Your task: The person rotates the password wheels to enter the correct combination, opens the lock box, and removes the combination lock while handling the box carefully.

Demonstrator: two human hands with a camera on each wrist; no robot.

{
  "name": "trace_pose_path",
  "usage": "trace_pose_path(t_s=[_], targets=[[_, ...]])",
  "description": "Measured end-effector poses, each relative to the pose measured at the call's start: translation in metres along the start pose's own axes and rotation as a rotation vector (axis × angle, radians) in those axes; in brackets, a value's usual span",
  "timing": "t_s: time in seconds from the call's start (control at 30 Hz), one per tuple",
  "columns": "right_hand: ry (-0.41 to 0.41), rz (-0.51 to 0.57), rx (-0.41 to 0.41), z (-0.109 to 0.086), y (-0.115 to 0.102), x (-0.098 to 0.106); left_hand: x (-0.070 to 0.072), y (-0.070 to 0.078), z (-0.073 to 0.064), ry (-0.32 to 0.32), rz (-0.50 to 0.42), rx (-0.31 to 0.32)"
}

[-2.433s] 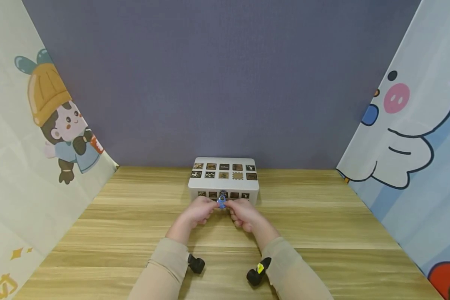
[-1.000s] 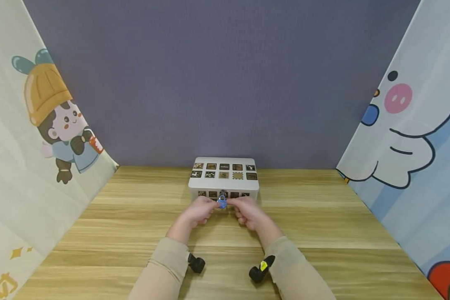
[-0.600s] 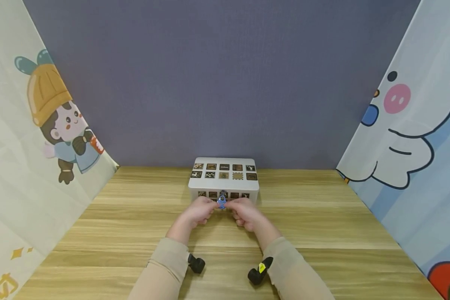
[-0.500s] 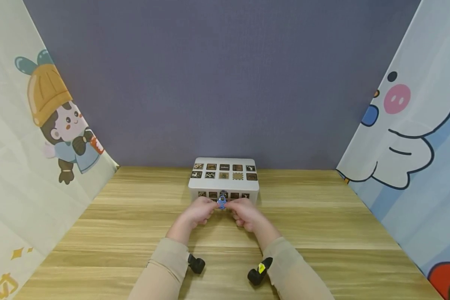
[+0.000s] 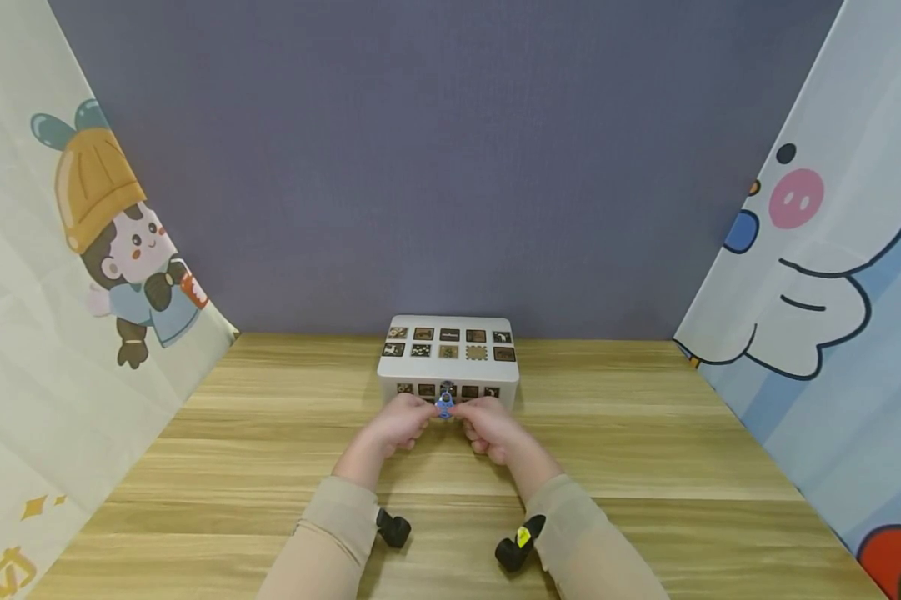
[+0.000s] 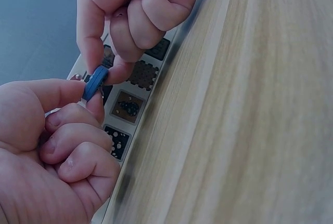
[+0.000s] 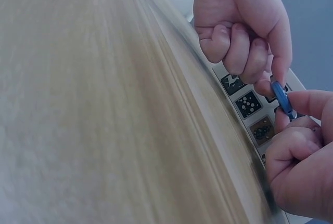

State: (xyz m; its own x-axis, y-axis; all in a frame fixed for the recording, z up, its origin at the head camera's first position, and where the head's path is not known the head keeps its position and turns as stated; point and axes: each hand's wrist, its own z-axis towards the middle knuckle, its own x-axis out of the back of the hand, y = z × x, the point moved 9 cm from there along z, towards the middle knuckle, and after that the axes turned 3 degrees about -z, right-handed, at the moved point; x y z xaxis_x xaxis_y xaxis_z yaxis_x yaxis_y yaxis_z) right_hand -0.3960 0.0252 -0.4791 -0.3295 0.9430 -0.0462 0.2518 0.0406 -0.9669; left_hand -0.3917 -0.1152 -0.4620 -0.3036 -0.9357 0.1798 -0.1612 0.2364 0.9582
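Note:
A small blue padlock (image 5: 445, 405) hangs at the metal clasp on the front of a white box (image 5: 447, 369) printed with stamp-like pictures. The box's lid is down. From the left side, my left hand (image 5: 400, 419) pinches the padlock's body between thumb and forefinger, other fingers curled in. Opposite it, my right hand (image 5: 489, 423) pinches the same body from the right. Both wrist views show the blue padlock (image 6: 95, 83) edge-on between the two pairs of fingertips. Whether its shackle is locked is too small to tell.
The box stands on a wood-grain table (image 5: 608, 467), close to a grey-blue back panel (image 5: 450, 167). Cartoon-printed cloths hang at the left (image 5: 15, 292) and right (image 5: 855, 350). Black wrist cameras sit by both beige sleeves.
About a second ago the right hand sat slightly farther right; it has since shifted a little left, its fingertips now closer on the padlock. The left hand and the box have stayed in place.

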Motion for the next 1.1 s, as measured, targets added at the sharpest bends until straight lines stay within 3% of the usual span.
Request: trace_pose_path(t_s=[1.1], targets=[[0.007, -0.003, -0.017, 0.0025, 0.0023, -0.002, -0.0005, 0.0002, 0.0009, 0.006, 0.001, 0.007]])
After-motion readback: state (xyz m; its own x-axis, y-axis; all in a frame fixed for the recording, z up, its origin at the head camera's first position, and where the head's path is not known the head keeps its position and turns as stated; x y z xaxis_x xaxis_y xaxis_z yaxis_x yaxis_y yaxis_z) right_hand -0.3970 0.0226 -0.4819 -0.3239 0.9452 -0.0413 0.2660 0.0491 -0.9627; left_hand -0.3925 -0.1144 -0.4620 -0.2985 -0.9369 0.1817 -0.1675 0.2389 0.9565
